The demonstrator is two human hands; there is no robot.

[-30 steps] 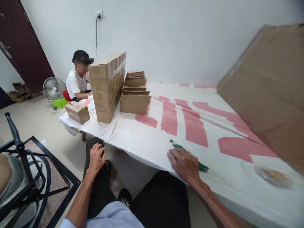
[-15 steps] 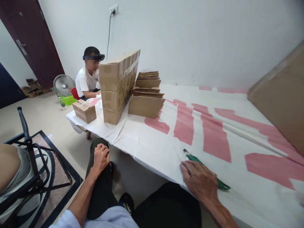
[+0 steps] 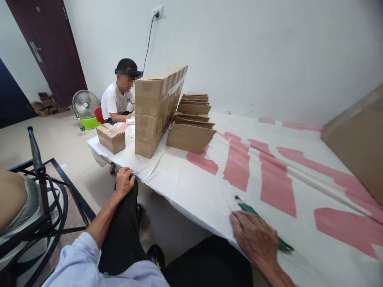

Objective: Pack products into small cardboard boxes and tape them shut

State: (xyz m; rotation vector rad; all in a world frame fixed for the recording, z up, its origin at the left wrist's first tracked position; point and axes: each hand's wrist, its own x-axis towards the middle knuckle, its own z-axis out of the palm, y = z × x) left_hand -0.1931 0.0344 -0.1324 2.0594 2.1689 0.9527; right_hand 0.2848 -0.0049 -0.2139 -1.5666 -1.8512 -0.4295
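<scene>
My right hand (image 3: 255, 239) lies flat, palm down, on the near edge of the white cloth with pink stripes (image 3: 209, 187), fingers stretched out. Just beyond it lies a green-handled cutter (image 3: 263, 221), partly under the hand; the fingers do not wrap it. My left hand (image 3: 124, 181) rests on my left knee in dark trousers, fingers curled loosely over the knee, nothing in it.
A tall stack of taped cardboard boxes (image 3: 157, 109), a pile of flat cartons (image 3: 191, 123) and a small box (image 3: 111, 137) stand at the far left of the table. A person in white (image 3: 118, 99) sits behind them. A large cardboard sheet (image 3: 359, 143) leans at right. A black metal frame (image 3: 38, 187) stands at left.
The view has swung left and the large cardboard sheet has slid toward the right edge. Both hands stay where they were, the right beside the cutter, the left on the knee.
</scene>
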